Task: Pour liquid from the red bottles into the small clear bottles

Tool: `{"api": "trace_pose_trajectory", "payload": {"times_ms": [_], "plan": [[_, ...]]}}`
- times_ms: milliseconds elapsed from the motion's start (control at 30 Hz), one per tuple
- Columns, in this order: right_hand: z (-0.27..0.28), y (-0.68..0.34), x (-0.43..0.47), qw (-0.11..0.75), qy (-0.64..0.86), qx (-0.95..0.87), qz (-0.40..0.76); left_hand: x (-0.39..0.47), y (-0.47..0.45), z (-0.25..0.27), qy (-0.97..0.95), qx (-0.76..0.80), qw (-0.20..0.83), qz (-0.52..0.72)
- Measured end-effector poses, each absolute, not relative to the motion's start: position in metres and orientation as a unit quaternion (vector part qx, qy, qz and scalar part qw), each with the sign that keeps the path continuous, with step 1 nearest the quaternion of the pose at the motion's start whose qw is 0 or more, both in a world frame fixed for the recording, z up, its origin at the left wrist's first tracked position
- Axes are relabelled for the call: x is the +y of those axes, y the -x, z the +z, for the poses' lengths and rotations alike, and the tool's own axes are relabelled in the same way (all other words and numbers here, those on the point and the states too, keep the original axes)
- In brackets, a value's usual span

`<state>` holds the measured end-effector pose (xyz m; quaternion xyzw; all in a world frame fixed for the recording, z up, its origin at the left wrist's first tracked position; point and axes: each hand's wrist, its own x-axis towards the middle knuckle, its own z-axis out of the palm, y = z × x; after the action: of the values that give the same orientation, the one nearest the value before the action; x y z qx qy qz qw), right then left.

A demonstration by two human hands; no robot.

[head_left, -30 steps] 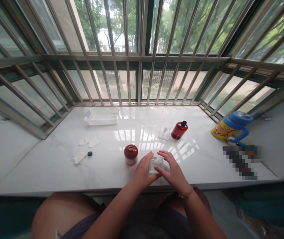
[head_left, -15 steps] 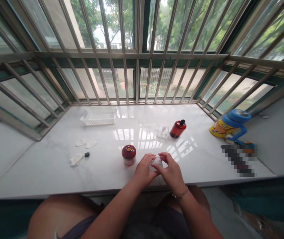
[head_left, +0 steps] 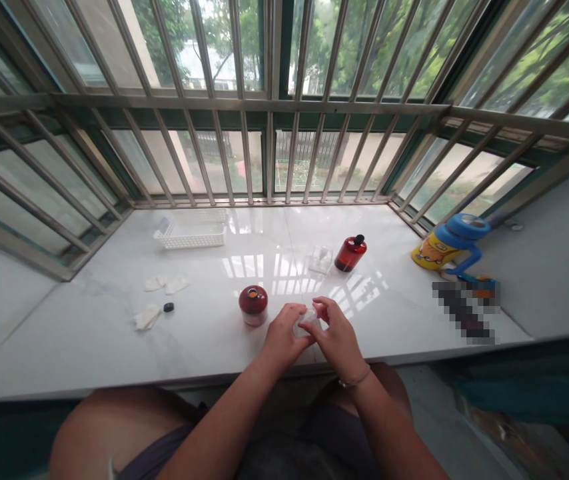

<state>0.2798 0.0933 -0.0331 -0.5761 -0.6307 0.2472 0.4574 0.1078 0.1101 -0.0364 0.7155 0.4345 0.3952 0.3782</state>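
Note:
Near the counter's front edge, my left hand [head_left: 284, 333] is closed around the side of a small clear container [head_left: 300, 327]. From the other side, my right hand [head_left: 334, 331] has its fingers and thumb on the top of the same container. Fingers cover much of it, so its exact shape and any lid cannot be made out. Just left of my hands, a red-brown bottle [head_left: 253, 308] stands upright with its mouth uncapped. A black cap [head_left: 168, 307] lies farther left, beside a crumpled white tissue [head_left: 147, 317].
A second red bottle [head_left: 351, 254] with a black top stands behind my hands, beside a clear item [head_left: 321, 259]. Farther back left is a white basket [head_left: 192, 239]. More white tissue pieces [head_left: 177, 285] lie left. A blue and yellow jug [head_left: 452, 241] and a blurred-out dark object [head_left: 462, 312] are right.
The view has shifted slightly, so everything appears a little to the left and higher. Both hands stay on the clear container, with small finger movements of my right hand at its top.

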Motion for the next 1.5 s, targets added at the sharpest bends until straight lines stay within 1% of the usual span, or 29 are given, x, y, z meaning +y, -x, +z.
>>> {"api": "trace_pose_trajectory", "payload": {"times_ms": [300, 600, 700, 800, 867, 933, 1067, 1233, 1300, 1400, 1500], "plan": [[-0.034, -0.275, 0.089, 0.442, 0.603, -0.608, 0.268, 0.106, -0.108, -0.034, -0.686, 0.485, 0.386, 0.38], [-0.034, -0.293, 0.095, 0.441, 0.569, -0.63, 0.292, 0.106, -0.108, -0.032, -0.702, 0.47, 0.377, 0.381], [-0.034, -0.291, 0.092, 0.439, 0.566, -0.642, 0.272, 0.107, -0.108, -0.035, -0.705, 0.466, 0.373, 0.384], [-0.033, -0.282, 0.09, 0.436, 0.578, -0.651, 0.227, 0.106, -0.108, -0.037, -0.707, 0.469, 0.366, 0.382], [-0.032, -0.274, 0.089, 0.44, 0.601, -0.637, 0.199, 0.106, -0.108, -0.038, -0.706, 0.475, 0.364, 0.379], [-0.031, -0.268, 0.09, 0.444, 0.622, -0.614, 0.195, 0.106, -0.108, -0.036, -0.704, 0.478, 0.366, 0.377], [-0.03, -0.271, 0.092, 0.444, 0.622, -0.596, 0.245, 0.105, -0.108, -0.034, -0.703, 0.479, 0.372, 0.372], [-0.033, -0.29, 0.096, 0.435, 0.541, -0.619, 0.367, 0.105, -0.109, -0.036, -0.698, 0.478, 0.379, 0.374], [-0.034, -0.299, 0.098, 0.43, 0.517, -0.638, 0.376, 0.105, -0.109, -0.037, -0.7, 0.477, 0.377, 0.375], [-0.041, -0.315, 0.101, 0.478, 0.533, -0.622, 0.317, 0.105, -0.107, -0.035, -0.717, 0.458, 0.369, 0.374], [-0.049, -0.331, 0.102, 0.529, 0.599, -0.54, 0.266, 0.104, -0.105, -0.035, -0.729, 0.441, 0.366, 0.376]]}}
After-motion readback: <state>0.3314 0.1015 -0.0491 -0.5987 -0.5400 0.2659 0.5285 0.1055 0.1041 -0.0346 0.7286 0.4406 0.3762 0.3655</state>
